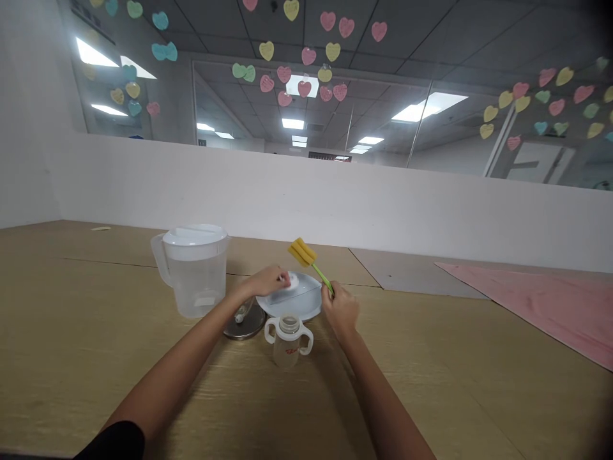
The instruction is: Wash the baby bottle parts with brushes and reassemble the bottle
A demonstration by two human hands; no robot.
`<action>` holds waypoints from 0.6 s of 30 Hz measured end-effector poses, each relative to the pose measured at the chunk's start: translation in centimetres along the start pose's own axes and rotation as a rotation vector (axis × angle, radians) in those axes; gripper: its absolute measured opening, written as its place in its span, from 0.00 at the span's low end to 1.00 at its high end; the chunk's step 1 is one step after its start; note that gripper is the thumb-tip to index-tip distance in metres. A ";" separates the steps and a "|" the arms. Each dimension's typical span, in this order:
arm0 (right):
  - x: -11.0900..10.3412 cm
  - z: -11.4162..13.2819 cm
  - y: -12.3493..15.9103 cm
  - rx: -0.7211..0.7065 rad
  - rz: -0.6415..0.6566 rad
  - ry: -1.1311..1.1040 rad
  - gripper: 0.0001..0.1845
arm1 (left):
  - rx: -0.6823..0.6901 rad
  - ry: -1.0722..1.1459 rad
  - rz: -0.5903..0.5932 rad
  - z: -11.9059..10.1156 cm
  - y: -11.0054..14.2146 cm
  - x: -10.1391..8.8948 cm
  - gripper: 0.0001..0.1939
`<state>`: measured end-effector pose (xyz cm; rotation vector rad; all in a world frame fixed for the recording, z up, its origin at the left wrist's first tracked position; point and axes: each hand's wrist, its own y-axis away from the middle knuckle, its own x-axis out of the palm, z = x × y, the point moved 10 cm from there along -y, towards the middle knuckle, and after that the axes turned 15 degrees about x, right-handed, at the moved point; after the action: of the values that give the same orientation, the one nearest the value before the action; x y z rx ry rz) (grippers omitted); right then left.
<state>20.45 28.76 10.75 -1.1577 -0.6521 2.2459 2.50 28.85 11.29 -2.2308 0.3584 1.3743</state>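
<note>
My right hand (341,310) is wrapped round the green handle of a bottle brush (302,252), its yellow sponge head tilted up to the left. Over a pale plate (309,300), my left hand (266,282) has its fingers closed on a small white round piece (292,280), which looks like a bottle cap. In front of the plate stands a clear baby bottle (286,351), upright and uncapped, with two white side handles. A round metal dish (245,328) lies beside it, with a small clear piece (241,314) on it, partly hidden by my left forearm.
A translucent pitcher (198,281) with a white lid stands left of the plate. A pink cloth (541,300) lies at the right of the wooden table (119,358). Behind the table runs a low white wall (239,191) with glass above it, dotted with heart-shaped notes.
</note>
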 end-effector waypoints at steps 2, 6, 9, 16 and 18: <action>-0.2 -0.1 0.0 0.017 0.013 -0.050 0.18 | 0.008 0.107 -0.175 -0.6 0.3 -2.9 0.18; -0.5 0.6 0.4 -0.042 0.034 -0.154 0.23 | 0.054 0.566 -0.497 -1.9 1.3 -6.1 0.18; -0.5 1.1 0.5 -0.078 0.056 -0.218 0.25 | 0.100 0.798 -0.592 -2.4 1.1 -6.0 0.16; 0.6 2.2 1.3 -0.181 0.135 -0.216 0.27 | 0.093 0.916 -0.736 -1.3 1.4 -7.0 0.23; 1.0 2.2 1.5 -0.207 0.132 -0.183 0.27 | 0.117 0.724 -0.630 -2.3 1.7 -7.7 0.23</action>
<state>17.75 27.85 10.41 -1.1286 -0.9236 2.4628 -0.03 25.92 18.53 -2.3727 -0.0445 0.2045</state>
